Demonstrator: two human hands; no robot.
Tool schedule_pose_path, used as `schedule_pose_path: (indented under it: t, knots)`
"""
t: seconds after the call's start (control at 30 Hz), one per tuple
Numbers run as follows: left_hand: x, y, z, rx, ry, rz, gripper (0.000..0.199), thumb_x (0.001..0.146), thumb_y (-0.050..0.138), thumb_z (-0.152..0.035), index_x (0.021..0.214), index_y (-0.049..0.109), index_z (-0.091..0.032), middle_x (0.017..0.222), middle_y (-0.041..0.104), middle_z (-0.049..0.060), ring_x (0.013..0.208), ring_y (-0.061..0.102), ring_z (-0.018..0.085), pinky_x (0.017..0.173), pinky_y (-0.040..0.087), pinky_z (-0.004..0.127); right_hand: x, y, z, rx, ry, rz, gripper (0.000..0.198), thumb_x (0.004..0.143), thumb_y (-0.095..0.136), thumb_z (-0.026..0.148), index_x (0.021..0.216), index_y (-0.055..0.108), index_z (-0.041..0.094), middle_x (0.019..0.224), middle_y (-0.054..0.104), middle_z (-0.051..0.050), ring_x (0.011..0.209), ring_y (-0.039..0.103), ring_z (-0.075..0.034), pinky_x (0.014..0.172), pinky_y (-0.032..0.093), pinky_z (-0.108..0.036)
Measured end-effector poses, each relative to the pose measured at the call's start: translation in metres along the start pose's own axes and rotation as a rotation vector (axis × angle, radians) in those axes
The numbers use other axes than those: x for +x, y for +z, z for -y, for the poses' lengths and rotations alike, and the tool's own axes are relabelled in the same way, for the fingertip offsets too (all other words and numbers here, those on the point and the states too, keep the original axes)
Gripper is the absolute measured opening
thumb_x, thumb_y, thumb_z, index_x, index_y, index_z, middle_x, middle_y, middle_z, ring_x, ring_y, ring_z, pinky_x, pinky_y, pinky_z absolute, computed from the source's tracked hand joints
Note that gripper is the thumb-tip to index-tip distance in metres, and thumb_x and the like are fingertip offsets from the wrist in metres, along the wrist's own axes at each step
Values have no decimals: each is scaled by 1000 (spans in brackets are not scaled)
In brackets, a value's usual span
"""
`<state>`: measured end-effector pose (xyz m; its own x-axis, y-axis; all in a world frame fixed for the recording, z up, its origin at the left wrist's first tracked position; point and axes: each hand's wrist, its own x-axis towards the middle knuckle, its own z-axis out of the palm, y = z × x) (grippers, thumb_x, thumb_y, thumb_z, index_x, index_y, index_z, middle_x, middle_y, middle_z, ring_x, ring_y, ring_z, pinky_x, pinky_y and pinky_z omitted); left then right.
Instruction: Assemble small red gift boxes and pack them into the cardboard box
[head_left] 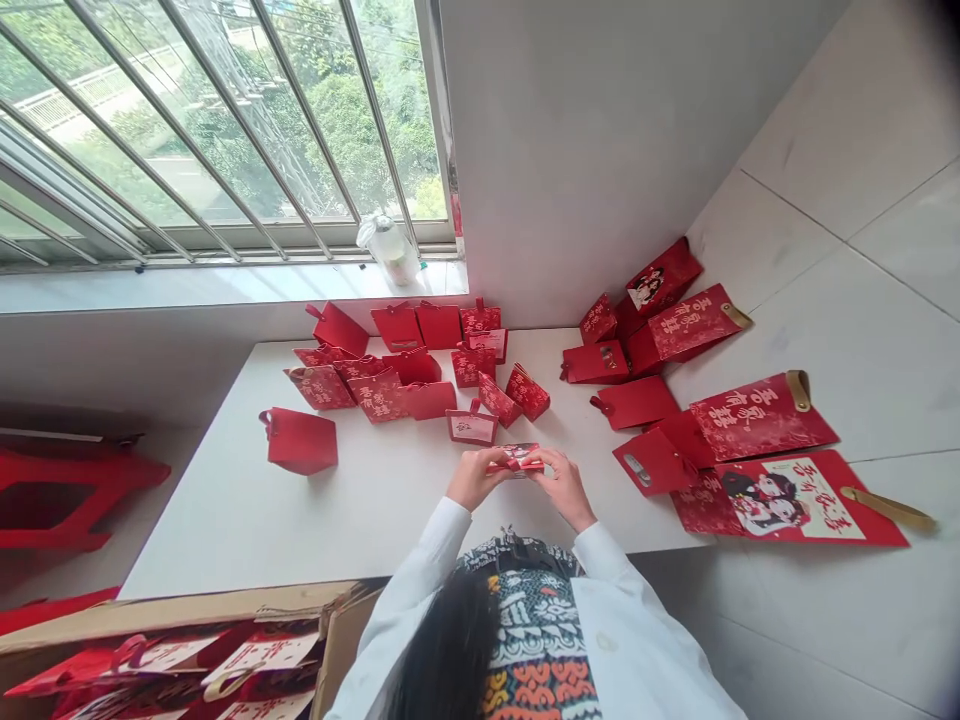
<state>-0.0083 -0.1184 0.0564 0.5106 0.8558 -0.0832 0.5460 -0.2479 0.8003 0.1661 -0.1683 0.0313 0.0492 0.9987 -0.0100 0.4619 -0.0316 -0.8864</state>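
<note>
Near the table's front edge, a small red gift box (516,455) with a printed picture is held between both hands. My left hand (477,478) grips its left side, fingers closed. On the right side, my right hand (564,486) pinches the box with thumb and fingers. Fingers cover much of it, so its folds cannot be made out. Just beyond stands a small red box with a pale label (472,428). Two more little red boxes, one patterned (528,391), stand close behind it.
Several red gift boxes crowd the back of the white table (217,510); one red box (302,440) stands apart at left. Larger red gift bags (765,415) line the right edge. A cardboard carton (187,605) of red bags is at lower left. A bottle (394,252) stands on the windowsill.
</note>
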Motion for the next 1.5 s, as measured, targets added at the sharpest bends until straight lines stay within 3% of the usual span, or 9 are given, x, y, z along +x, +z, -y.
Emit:
schedule_pose_path:
  t: [0.1, 0.2, 0.3, 0.5, 0.87, 1.0, 1.23, 1.37, 1.5]
  knots:
    - [-2, 16, 20, 34, -28, 12, 14, 75, 61, -13, 87, 66, -18, 89, 71, 2, 81, 64, 15, 75, 49, 23, -1, 16, -25, -34, 29, -15, 20, 79, 48, 21, 83, 67, 22, 95, 66, -4, 98, 56, -22, 89, 43, -39]
    - [-6, 26, 31, 90, -56, -13, 40, 69, 63, -6, 106, 60, -20, 108, 65, 5, 100, 60, 19, 89, 47, 30, -5, 19, -38, -76, 40, -48, 27, 78, 45, 18, 96, 65, 21, 105, 63, -6, 103, 54, -22, 92, 42, -39]
    - [-5, 34, 33, 162, -95, -28, 44, 69, 64, -7, 111, 57, -20, 113, 60, 8, 109, 55, 23, 94, 45, 34, -7, 14, -45, -122, 37, -65, 34, 77, 47, 18, 108, 61, 20, 111, 60, -9, 105, 53, -23, 94, 41, -40]
    - [8, 47, 28, 297, -149, 24, 14, 77, 60, -10, 87, 67, -19, 91, 64, 6, 93, 60, 21, 83, 47, 31, -5, 10, -49, -193, -19, 21, 28, 82, 44, 19, 94, 69, 24, 99, 65, -6, 95, 55, -24, 89, 43, -40]
    - [-27, 47, 29, 353, -190, -43, 14, 82, 60, -17, 89, 71, -22, 97, 67, 6, 98, 58, 21, 83, 46, 29, -10, 19, -43, -228, -127, 115, 29, 87, 42, 24, 95, 70, 25, 96, 63, -7, 93, 53, -24, 83, 46, -39]
    - [-21, 46, 30, 341, -221, -88, 13, 83, 59, -20, 83, 72, -23, 87, 68, 6, 87, 60, 19, 77, 46, 28, -7, 21, -42, -216, -149, 109, 30, 86, 41, 23, 101, 66, 24, 101, 63, -7, 96, 55, -24, 86, 46, -39]
    - [-48, 0, 10, 270, -324, -335, 14, 81, 58, -21, 81, 73, -21, 78, 70, 2, 72, 62, 15, 67, 45, 24, -1, 12, -55, -139, -19, 40, 37, 85, 40, 36, 112, 58, 18, 110, 61, -11, 100, 58, -22, 87, 47, -37]
    - [-100, -45, -14, 255, -442, -575, 13, 79, 56, -18, 78, 70, -19, 75, 70, 0, 66, 62, 11, 67, 46, 21, 1, 21, -67, -131, 3, 243, 32, 80, 42, 39, 94, 64, 20, 90, 68, -7, 82, 63, -21, 77, 49, -35]
    - [-165, -81, -37, 279, -601, -918, 13, 76, 57, -21, 70, 67, -19, 68, 69, -1, 63, 62, 12, 65, 47, 22, -5, 51, -87, -164, -45, 554, 25, 68, 49, 38, 79, 67, 24, 70, 68, -2, 67, 63, -22, 67, 48, -35]
